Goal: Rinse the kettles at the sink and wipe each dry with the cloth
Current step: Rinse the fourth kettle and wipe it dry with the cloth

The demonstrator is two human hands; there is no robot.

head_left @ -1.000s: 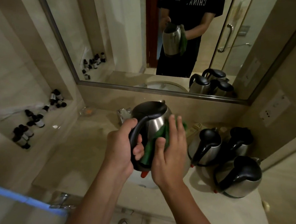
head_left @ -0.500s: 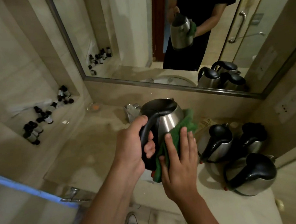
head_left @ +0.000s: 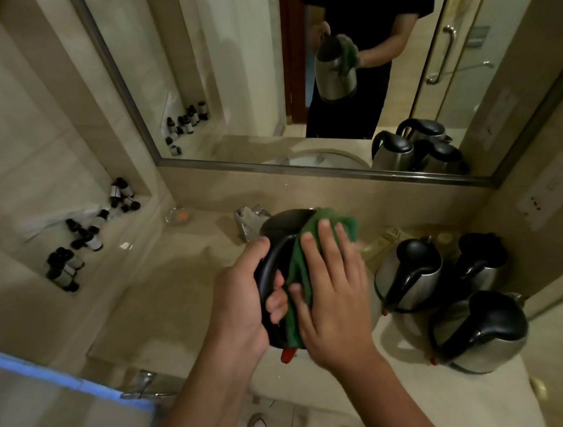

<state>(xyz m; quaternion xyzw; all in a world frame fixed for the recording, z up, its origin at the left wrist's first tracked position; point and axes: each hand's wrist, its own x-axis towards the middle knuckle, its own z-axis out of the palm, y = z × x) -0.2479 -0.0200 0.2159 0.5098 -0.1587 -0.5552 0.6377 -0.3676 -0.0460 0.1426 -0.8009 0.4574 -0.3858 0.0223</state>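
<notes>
A: Which step was in hand?

B: The drying, by my judgement. The left hand (head_left: 237,303) had its fingers curled tight round the black handle of the held kettle (head_left: 283,227), which hung in the air above the sink, itself hidden beneath it. The right hand (head_left: 333,298) lay flat on the green cloth (head_left: 314,244), fingers spread and pressing it against the kettle's side and lid.

A: And the others?

B: Three kettles stood on the table at about three o'clock of the held one: a near kettle (head_left: 480,331), a middle kettle (head_left: 410,276) and a far kettle (head_left: 480,259), close together.

A: What did the next move call for?

B: Probably turning the kettle by its handle so the cloth met the unwiped side.
</notes>
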